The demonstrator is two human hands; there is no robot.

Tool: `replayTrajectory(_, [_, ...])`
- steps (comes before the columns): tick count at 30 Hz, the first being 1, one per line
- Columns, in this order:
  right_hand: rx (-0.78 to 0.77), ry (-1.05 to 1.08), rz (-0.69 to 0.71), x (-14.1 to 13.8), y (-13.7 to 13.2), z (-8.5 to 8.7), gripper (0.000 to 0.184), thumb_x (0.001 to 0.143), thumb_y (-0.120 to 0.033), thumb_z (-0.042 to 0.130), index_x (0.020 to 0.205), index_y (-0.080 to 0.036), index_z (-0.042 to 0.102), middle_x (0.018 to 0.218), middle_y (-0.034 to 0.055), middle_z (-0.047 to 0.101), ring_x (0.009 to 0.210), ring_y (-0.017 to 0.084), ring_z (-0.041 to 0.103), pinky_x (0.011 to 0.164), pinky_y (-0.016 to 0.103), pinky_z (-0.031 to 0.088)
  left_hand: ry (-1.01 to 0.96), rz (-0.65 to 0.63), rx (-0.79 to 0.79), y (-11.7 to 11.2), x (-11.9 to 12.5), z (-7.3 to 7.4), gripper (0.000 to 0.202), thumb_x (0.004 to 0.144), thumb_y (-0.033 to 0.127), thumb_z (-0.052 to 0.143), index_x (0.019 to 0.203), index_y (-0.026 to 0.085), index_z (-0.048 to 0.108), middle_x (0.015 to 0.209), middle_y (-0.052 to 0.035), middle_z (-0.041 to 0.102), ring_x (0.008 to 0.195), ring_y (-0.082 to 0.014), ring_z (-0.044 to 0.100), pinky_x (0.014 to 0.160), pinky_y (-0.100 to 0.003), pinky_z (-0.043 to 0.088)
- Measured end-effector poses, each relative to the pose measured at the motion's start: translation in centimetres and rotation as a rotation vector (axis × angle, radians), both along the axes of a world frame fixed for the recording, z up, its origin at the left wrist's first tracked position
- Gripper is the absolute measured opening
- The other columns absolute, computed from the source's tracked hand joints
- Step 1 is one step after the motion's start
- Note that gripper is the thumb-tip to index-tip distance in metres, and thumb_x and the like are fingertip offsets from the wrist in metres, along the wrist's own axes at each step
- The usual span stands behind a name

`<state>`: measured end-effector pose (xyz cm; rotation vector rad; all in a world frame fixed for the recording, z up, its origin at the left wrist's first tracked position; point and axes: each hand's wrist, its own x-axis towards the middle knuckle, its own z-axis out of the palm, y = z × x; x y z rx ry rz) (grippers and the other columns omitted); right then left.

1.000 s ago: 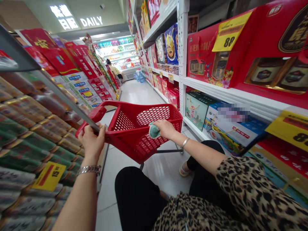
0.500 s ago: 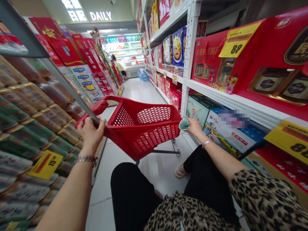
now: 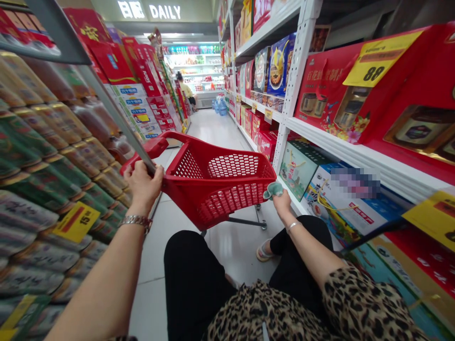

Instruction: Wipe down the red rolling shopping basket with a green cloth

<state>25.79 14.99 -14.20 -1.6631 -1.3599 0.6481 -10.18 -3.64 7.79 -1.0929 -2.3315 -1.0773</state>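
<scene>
Left hand (image 3: 143, 185) shut tight on red plastic handle (image 3: 151, 148) of red mesh shopping basket (image 3: 218, 201). Right hand (image 3: 280, 203) holds soft green cloth (image 3: 273, 190), just at basket corner. Sign overhead says DAILY (image 3: 164, 12). Yellow tags say 88 (image 3: 377, 59) and 15 (image 3: 76, 221). Shiny cans (image 3: 53, 161) stacked on left shelf.

Rolling basket (image 3: 213, 201) ahead, canned drinks (image 3: 46, 166) left, gift boxes (image 3: 330, 94) right, chiller (image 3: 194, 71) beyond

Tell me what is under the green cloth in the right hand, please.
The right hand is under the pale green cloth, with the pale floor tiles below. The cloth hides the fingertips, so their grip cannot be seen.
</scene>
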Motion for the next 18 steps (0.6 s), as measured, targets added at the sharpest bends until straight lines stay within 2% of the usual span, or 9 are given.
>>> replayTrajectory(5, [0.032, 0.095, -0.041, -3.4, -2.7, -1.7, 0.04, 0.07, -0.028, 0.061, 0.108, -0.017, 0.059, 0.097, 0.0134, 0.072, 0.091, 0.03, 0.067, 0.081, 0.037, 0.052, 0.004, 0.004, 0.013, 0.1, 0.1, -0.4, 0.02, 0.078, 0.037, 0.055, 0.083, 0.027, 0.039, 0.085, -0.0051, 0.064, 0.098, -0.0282, 0.064, 0.119, -0.052, 0.029])
replayTrajectory(11, [0.164, 0.149, 0.147, -9.6, -6.7, -1.8, 0.033, 0.069, -0.021, 0.061, 0.101, -0.023, 0.055, 0.101, 0.0075, 0.068, 0.101, 0.027, 0.064, 0.092, 0.037, 0.05, 0.021, -0.008, 0.017, 0.2, 0.2, -1.3, 0.02, 0.081, 0.041, 0.056, 0.089, 0.025, 0.047, 0.085, -0.0045, 0.063, 0.098, -0.0284, 0.065, 0.119, -0.053, 0.028])
replayTrajectory(13, [0.213, 0.134, 0.257, -11.9, -8.6, -1.6, 0.032, 0.07, -0.017, 0.059, 0.101, -0.023, 0.057, 0.104, 0.0071, 0.067, 0.103, 0.026, 0.063, 0.093, 0.036, 0.05, 0.024, -0.008, 0.016, 0.3, 0.7, -1.4, 0.02, 0.082, 0.042, 0.055, 0.091, 0.025, 0.049, 0.086, -0.0043, 0.063, 0.098, -0.028, 0.065, 0.118, -0.053, 0.028])
replayTrajectory(15, [0.29, 0.053, 0.445, -13.9, -10.7, -1.4, 0.035, 0.073, -0.011, 0.056, 0.106, -0.022, 0.059, 0.106, 0.0077, 0.066, 0.103, 0.025, 0.062, 0.094, 0.036, 0.05, 0.027, -0.005, 0.021, 0.3, 1.2, -1.4, 0.019, 0.082, 0.042, 0.054, 0.09, 0.025, 0.05, 0.085, -0.0039, 0.064, 0.096, -0.0275, 0.064, 0.118, -0.053, 0.027])
replayTrajectory(18, [0.411, -0.18, 0.759, -16.3, -13.7, -1.1, 0.039, 0.077, -0.005, 0.053, 0.111, -0.021, 0.062, 0.107, 0.008, 0.066, 0.1, 0.024, 0.061, 0.091, 0.036, 0.049, 0.026, -0.006, 0.025, 0.2, 1.9, -1.3, 0.017, 0.084, 0.042, 0.051, 0.089, 0.026, 0.05, 0.085, -0.0044, 0.065, 0.095, -0.0276, 0.065, 0.117, -0.053, 0.026])
